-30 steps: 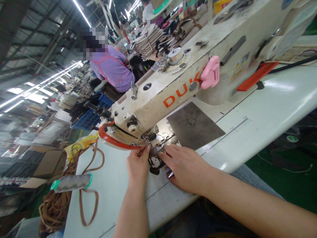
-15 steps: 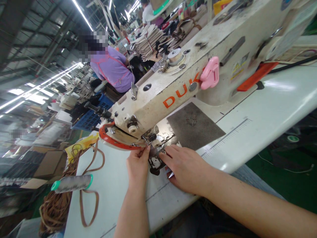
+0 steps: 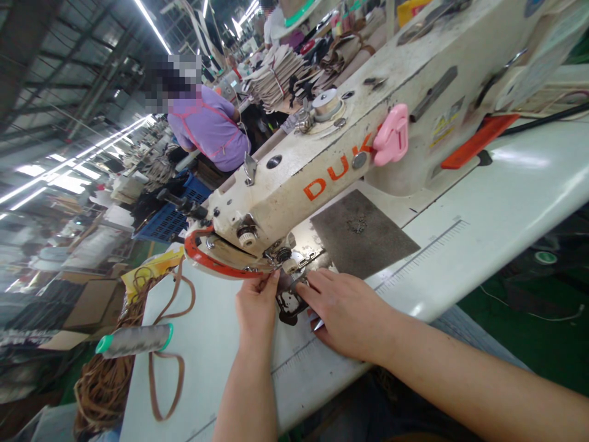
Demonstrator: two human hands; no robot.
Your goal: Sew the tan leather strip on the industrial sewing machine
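A cream sewing machine (image 3: 322, 153) with orange letters stands on the white table (image 3: 483, 227). My left hand (image 3: 256, 307) is under the machine's head, its fingertips pinched together at the needle area on something too small to name. My right hand (image 3: 346, 313) lies beside it with fingers curled, pressing on a small dark piece (image 3: 289, 304) below the presser foot. A thin metal tool tip (image 3: 317, 324) sticks out under the right palm.
A grey thread cone (image 3: 133, 339) with green ends lies at the table's left, over brown leather straps (image 3: 161, 362). A dark mat (image 3: 361, 233) sits behind my right hand. A person in a purple top (image 3: 209, 126) sits beyond the machine, by a blue crate (image 3: 168, 218).
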